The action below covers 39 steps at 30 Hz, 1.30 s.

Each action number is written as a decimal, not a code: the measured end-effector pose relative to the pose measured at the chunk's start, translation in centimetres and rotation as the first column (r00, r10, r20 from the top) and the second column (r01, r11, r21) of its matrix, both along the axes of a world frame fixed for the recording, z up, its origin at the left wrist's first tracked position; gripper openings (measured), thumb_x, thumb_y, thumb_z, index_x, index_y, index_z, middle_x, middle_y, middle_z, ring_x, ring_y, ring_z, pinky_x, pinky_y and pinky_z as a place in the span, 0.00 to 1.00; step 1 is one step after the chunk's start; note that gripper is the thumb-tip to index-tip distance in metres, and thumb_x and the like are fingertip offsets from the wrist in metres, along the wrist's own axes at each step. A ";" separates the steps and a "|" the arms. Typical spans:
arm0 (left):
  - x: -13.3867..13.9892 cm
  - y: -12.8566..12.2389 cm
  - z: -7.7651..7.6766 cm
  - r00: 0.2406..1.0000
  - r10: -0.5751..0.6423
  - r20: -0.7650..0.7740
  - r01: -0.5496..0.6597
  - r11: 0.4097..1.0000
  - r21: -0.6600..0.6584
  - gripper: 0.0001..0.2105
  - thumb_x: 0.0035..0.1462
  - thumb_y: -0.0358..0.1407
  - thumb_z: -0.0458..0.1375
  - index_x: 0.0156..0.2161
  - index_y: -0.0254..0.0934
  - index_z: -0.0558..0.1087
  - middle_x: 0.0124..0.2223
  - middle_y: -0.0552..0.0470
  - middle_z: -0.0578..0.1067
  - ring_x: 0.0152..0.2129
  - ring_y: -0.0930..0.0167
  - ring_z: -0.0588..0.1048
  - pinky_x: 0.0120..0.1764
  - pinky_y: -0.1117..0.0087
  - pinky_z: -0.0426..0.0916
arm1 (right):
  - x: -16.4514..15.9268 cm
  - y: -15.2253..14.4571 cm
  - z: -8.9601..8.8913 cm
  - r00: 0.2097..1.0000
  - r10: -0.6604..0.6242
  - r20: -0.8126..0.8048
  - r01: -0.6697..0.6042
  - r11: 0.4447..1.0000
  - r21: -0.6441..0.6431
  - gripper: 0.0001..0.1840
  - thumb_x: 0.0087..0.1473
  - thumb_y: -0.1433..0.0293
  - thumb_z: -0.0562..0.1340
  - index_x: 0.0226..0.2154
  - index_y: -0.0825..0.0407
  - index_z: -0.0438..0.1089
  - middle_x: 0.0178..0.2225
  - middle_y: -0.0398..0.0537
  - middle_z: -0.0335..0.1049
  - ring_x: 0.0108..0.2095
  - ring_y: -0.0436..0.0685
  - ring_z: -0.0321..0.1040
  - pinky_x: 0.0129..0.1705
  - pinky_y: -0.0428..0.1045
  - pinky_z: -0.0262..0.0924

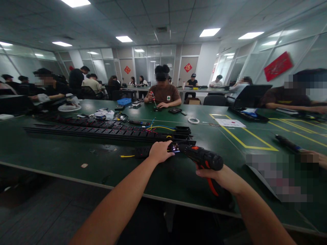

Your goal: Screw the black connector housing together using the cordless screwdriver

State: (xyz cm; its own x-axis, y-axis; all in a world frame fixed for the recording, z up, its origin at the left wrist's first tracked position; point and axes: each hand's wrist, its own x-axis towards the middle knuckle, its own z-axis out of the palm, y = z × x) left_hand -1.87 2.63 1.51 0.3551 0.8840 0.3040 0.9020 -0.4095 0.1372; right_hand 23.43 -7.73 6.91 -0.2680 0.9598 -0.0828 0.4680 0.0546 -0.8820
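My right hand point(217, 175) is wrapped round the grip of a black and orange cordless drill point(204, 157), whose nose points left. Its tip meets a small part lit by the drill's lamp. My left hand point(161, 151) is closed over a black socket module point(141, 152) at that lit end, its fingertips beside the drill's tip. A yellow wire point(127, 156) sticks out of the module's left side. Just behind my left hand lies a long black power strip point(102, 132) with a row of sockets. The exact spot the drill touches is too small to make out.
Blue and yellow wires point(163, 127), a blue basket point(124, 101) and a white tape roll point(193, 120) lie farther back on the green table point(63, 156). Across it a person point(163, 92) holds a screwdriver. A co-worker's hand point(313, 158) with a tool is at right.
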 end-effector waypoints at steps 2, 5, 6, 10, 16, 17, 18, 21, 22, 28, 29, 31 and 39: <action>0.0 0.1 -0.1 1.000 0.000 0.005 0.000 1.000 0.002 0.32 0.58 0.53 0.62 0.63 0.42 0.67 0.55 0.46 0.78 0.50 0.58 0.76 0.52 0.60 0.67 | 0.0 0.1 -0.1 1.000 0.001 0.005 -0.001 1.000 0.007 0.14 0.43 0.62 0.70 0.33 0.52 0.74 0.32 0.45 0.71 0.37 0.59 0.67 0.42 0.53 0.62; 0.0 0.1 -0.1 1.000 -0.002 0.008 0.002 1.000 -0.006 0.31 0.58 0.54 0.62 0.63 0.43 0.67 0.55 0.46 0.78 0.50 0.59 0.76 0.53 0.60 0.67 | 0.1 0.1 -0.3 1.000 0.007 -0.002 -0.006 1.000 0.010 0.14 0.44 0.63 0.70 0.33 0.52 0.74 0.33 0.45 0.72 0.37 0.59 0.67 0.43 0.53 0.63; 0.1 0.1 -0.1 1.000 0.000 0.006 0.000 1.000 -0.011 0.31 0.58 0.54 0.62 0.63 0.43 0.67 0.55 0.46 0.78 0.50 0.59 0.76 0.53 0.60 0.66 | 0.2 0.1 -0.3 1.000 0.005 -0.008 -0.005 1.000 0.003 0.14 0.44 0.63 0.70 0.34 0.52 0.74 0.33 0.45 0.72 0.37 0.59 0.67 0.42 0.53 0.63; 0.1 -0.1 0.1 1.000 0.015 -0.005 -0.015 0.999 -0.031 0.32 0.59 0.54 0.61 0.64 0.43 0.66 0.55 0.46 0.78 0.52 0.59 0.75 0.54 0.60 0.66 | 0.2 0.0 -0.4 0.999 -0.017 -0.045 0.016 1.000 -0.022 0.14 0.43 0.63 0.70 0.35 0.51 0.75 0.34 0.46 0.74 0.38 0.61 0.70 0.42 0.54 0.64; 0.1 -0.1 0.2 1.000 0.008 -0.010 -0.008 1.000 -0.022 0.32 0.58 0.54 0.61 0.63 0.43 0.66 0.55 0.45 0.77 0.52 0.58 0.76 0.53 0.60 0.66 | 0.1 -0.2 -0.2 0.997 -0.018 -0.075 0.015 0.999 -0.032 0.16 0.42 0.63 0.71 0.37 0.51 0.76 0.38 0.47 0.76 0.40 0.62 0.71 0.45 0.54 0.65; 0.1 -0.1 0.1 1.000 0.006 -0.009 -0.006 1.000 -0.015 0.32 0.58 0.54 0.61 0.63 0.42 0.67 0.55 0.45 0.78 0.51 0.58 0.76 0.53 0.60 0.67 | 0.1 -0.2 -0.1 0.997 -0.008 -0.079 0.006 1.000 -0.030 0.16 0.43 0.63 0.71 0.37 0.52 0.76 0.37 0.47 0.75 0.39 0.61 0.71 0.45 0.54 0.64; 0.1 0.0 0.1 1.000 0.004 -0.009 -0.005 1.000 -0.010 0.32 0.58 0.54 0.62 0.63 0.42 0.67 0.55 0.45 0.78 0.51 0.58 0.76 0.52 0.60 0.67 | 0.0 -0.2 -0.1 0.997 0.000 -0.080 -0.002 1.000 -0.028 0.16 0.43 0.63 0.71 0.36 0.52 0.76 0.37 0.47 0.75 0.39 0.61 0.70 0.44 0.54 0.64; 0.2 0.0 0.1 1.000 0.010 -0.011 -0.010 1.000 -0.012 0.32 0.58 0.54 0.62 0.63 0.43 0.66 0.55 0.46 0.78 0.51 0.58 0.76 0.53 0.59 0.67 | 0.0 -0.2 -0.1 0.998 -0.003 -0.068 0.001 1.000 -0.026 0.15 0.43 0.63 0.71 0.35 0.52 0.76 0.35 0.46 0.74 0.37 0.60 0.69 0.44 0.54 0.63; 0.2 0.0 0.1 1.000 0.015 -0.012 -0.015 1.000 -0.017 0.32 0.58 0.54 0.62 0.63 0.43 0.66 0.55 0.46 0.78 0.51 0.58 0.76 0.53 0.59 0.67 | 0.0 -0.2 -0.1 0.998 -0.009 -0.061 0.007 1.000 -0.024 0.15 0.42 0.63 0.71 0.34 0.52 0.75 0.34 0.46 0.74 0.37 0.60 0.69 0.44 0.54 0.63; 0.2 -0.1 0.2 1.000 0.020 -0.008 -0.020 0.999 -0.027 0.32 0.58 0.54 0.62 0.63 0.44 0.66 0.55 0.46 0.78 0.52 0.58 0.75 0.54 0.60 0.66 | 0.0 -0.1 -0.1 0.999 -0.024 -0.023 0.024 1.000 -0.003 0.14 0.42 0.63 0.71 0.33 0.52 0.75 0.34 0.45 0.73 0.38 0.60 0.68 0.44 0.54 0.62; 0.2 -0.1 0.2 1.000 0.019 -0.006 -0.019 1.000 -0.025 0.32 0.58 0.54 0.62 0.64 0.44 0.66 0.55 0.46 0.78 0.52 0.58 0.75 0.54 0.60 0.66 | 0.0 -0.1 0.0 0.999 -0.025 -0.021 0.025 1.000 -0.001 0.14 0.42 0.63 0.71 0.33 0.52 0.75 0.33 0.45 0.73 0.38 0.60 0.68 0.44 0.54 0.62; 0.1 0.0 0.1 1.000 0.013 -0.004 -0.013 1.000 -0.023 0.32 0.58 0.54 0.62 0.64 0.44 0.66 0.55 0.45 0.78 0.52 0.58 0.75 0.54 0.60 0.65 | -0.1 -0.1 0.1 1.000 -0.023 -0.020 0.023 1.000 0.001 0.14 0.42 0.62 0.71 0.32 0.51 0.75 0.32 0.45 0.73 0.37 0.60 0.68 0.43 0.54 0.62; 0.0 0.1 -0.2 1.000 -0.005 0.008 0.005 1.000 0.010 0.32 0.57 0.53 0.63 0.63 0.42 0.67 0.55 0.45 0.78 0.51 0.58 0.76 0.52 0.60 0.67 | 0.1 0.0 0.0 1.000 0.001 0.009 -0.001 1.000 -0.005 0.14 0.44 0.62 0.70 0.34 0.52 0.74 0.33 0.45 0.72 0.38 0.60 0.67 0.44 0.55 0.62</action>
State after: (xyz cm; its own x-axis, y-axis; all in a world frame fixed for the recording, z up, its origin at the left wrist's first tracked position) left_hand -1.91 2.74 1.33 0.3566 0.8792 0.3161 0.8988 -0.4151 0.1407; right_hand 23.58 -7.69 6.86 -0.2686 0.9590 -0.0902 0.4757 0.0507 -0.8781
